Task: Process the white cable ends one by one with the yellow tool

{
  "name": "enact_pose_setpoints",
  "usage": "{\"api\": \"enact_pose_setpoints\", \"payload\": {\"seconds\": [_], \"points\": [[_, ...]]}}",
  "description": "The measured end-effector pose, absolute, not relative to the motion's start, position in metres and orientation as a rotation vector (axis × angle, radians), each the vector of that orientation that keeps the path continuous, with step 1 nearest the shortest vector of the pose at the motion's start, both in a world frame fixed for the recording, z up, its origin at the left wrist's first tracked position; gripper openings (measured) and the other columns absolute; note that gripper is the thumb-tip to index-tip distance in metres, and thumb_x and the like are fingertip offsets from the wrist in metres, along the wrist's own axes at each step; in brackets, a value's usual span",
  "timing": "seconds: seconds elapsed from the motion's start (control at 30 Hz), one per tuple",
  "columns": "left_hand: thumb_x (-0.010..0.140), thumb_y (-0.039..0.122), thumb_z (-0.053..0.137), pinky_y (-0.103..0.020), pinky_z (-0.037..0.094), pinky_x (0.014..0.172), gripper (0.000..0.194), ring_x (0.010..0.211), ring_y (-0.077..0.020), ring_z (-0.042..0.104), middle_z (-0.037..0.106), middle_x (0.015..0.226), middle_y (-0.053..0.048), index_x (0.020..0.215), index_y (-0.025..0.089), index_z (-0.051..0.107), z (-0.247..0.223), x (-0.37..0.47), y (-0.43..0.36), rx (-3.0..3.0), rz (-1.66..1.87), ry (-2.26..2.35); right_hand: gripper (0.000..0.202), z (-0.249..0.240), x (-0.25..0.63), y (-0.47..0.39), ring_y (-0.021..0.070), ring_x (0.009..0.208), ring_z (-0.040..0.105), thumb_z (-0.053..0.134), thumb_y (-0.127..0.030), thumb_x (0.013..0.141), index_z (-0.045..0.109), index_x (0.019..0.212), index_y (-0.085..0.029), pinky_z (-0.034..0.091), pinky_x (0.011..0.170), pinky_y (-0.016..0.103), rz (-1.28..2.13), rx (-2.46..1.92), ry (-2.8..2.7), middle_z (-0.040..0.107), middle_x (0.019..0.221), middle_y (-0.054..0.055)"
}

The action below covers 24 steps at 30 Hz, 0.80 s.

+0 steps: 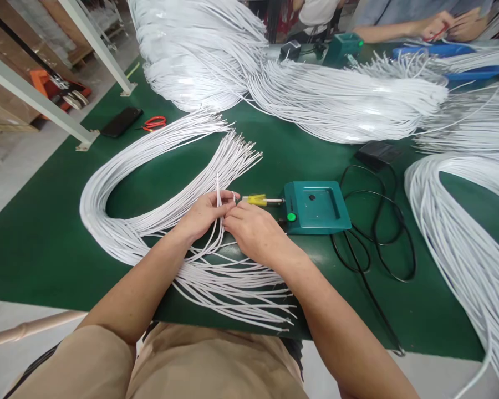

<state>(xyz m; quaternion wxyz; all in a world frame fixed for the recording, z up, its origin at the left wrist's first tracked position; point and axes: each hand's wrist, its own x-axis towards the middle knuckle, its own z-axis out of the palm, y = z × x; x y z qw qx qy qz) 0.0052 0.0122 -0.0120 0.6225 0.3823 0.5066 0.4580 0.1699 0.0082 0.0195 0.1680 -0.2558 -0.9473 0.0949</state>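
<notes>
My left hand [205,213] is closed on a white cable [218,194], whose end stands up above the fingers. My right hand [253,227] meets it fingertip to fingertip, pinched near the cable ends; what lies between its fingers is hidden. Just right of the fingertips, a yellow-collared metal tip [256,200] sticks out of a teal device [316,208] with a lit green button [291,216]. Around and under my hands lies a curved bundle of white cables [108,210], with loose ends [241,293] spread toward the table's front edge.
Large white cable bundles [341,100] lie across the back, another [449,221] at the right. A black cord [378,221] loops beside the device. Red-handled scissors [153,123] and a black phone [122,122] lie back left. Across the table, a person's hands [449,26] hold something red.
</notes>
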Motion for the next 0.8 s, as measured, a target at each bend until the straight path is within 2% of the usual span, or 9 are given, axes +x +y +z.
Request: {"api": "enact_pose_setpoints", "payload": {"seconds": [0.1,0.17,0.23,0.33,0.43,0.53,0.6,0.7,0.8], "points": [[0.069,0.032,0.078,-0.024,0.046,0.076,0.037,0.078,-0.0114,0.061,0.067,0.086,-0.002,0.101,0.017,0.069,-0.010,0.004,0.012,0.870,1.014,1.149,0.020,0.013,0.164,0.002,0.0228,0.100,0.055,0.047,-0.010,0.088,0.066,0.095,-0.013,0.042,0.091,0.036,0.209,-0.809,-2.749,0.067,0.101,0.011],[0.071,0.032,0.077,-0.025,0.046,0.077,0.038,0.080,-0.0121,0.061,0.067,0.088,-0.002,0.105,0.018,0.069,-0.009,0.003,0.011,0.902,0.997,1.146,0.020,0.012,0.163,-0.002,0.0246,0.097,0.057,0.049,-0.011,0.087,0.065,0.097,-0.014,0.044,0.084,0.036,0.231,-0.941,-2.768,0.068,0.098,0.011],[0.071,0.032,0.077,-0.026,0.047,0.081,0.039,0.083,-0.0130,0.061,0.067,0.089,-0.003,0.106,0.018,0.069,-0.008,0.001,0.011,0.959,0.970,1.141,0.018,0.016,0.163,-0.005,0.0243,0.085,0.061,0.049,-0.014,0.088,0.066,0.092,-0.015,0.045,0.072,0.034,0.365,-1.089,-2.817,0.070,0.089,0.011],[0.068,0.029,0.079,-0.028,0.047,0.084,0.041,0.083,-0.0134,0.062,0.068,0.089,-0.003,0.106,0.018,0.069,-0.008,0.000,0.010,1.001,0.919,1.140,0.021,0.026,0.168,-0.005,0.0199,0.063,0.061,0.050,-0.019,0.089,0.067,0.076,-0.018,0.040,0.056,0.030,0.765,-1.196,-2.865,0.069,0.072,0.007],[0.064,0.026,0.081,-0.027,0.048,0.082,0.042,0.080,-0.0118,0.062,0.068,0.087,-0.001,0.104,0.020,0.068,-0.009,0.001,0.010,0.978,0.910,1.130,0.024,0.035,0.177,0.004,0.0148,0.056,0.058,0.051,-0.019,0.088,0.064,0.068,-0.020,0.040,0.055,0.027,1.044,-1.275,-2.549,0.066,0.063,0.002],[0.061,0.023,0.084,-0.026,0.049,0.079,0.039,0.074,-0.0101,0.061,0.065,0.081,0.001,0.095,0.019,0.066,-0.009,0.006,0.008,0.982,0.929,1.115,0.012,0.037,0.185,0.018,0.0120,0.055,0.058,0.054,-0.024,0.086,0.065,0.083,-0.020,0.045,0.058,0.025,1.073,-1.378,-1.990,0.065,0.063,-0.001],[0.059,0.022,0.084,-0.026,0.049,0.077,0.037,0.071,-0.0097,0.060,0.063,0.077,0.002,0.089,0.018,0.064,-0.010,0.009,0.006,1.019,0.899,1.095,0.015,0.035,0.186,0.024,0.0112,0.054,0.058,0.058,-0.031,0.083,0.064,0.091,-0.020,0.047,0.055,0.025,1.123,-1.364,-1.739,0.065,0.066,-0.002],[0.064,0.025,0.082,-0.026,0.049,0.076,0.030,0.072,-0.0106,0.061,0.063,0.076,0.001,0.084,0.016,0.061,-0.010,0.014,0.003,1.038,0.880,1.041,0.017,0.031,0.185,0.027,0.0102,0.050,0.056,0.064,-0.035,0.077,0.064,0.080,-0.019,0.046,0.048,0.023,1.277,-1.299,-1.562,0.064,0.066,-0.002],[0.069,0.029,0.078,-0.027,0.048,0.079,0.026,0.076,-0.0115,0.062,0.064,0.078,0.001,0.077,0.016,0.057,-0.010,0.018,0.002,0.988,0.986,0.990,0.019,0.030,0.182,0.025,0.0096,0.048,0.055,0.067,-0.035,0.075,0.063,0.074,-0.017,0.047,0.049,0.023,1.387,-1.218,-1.472,0.063,0.061,-0.002]]}}
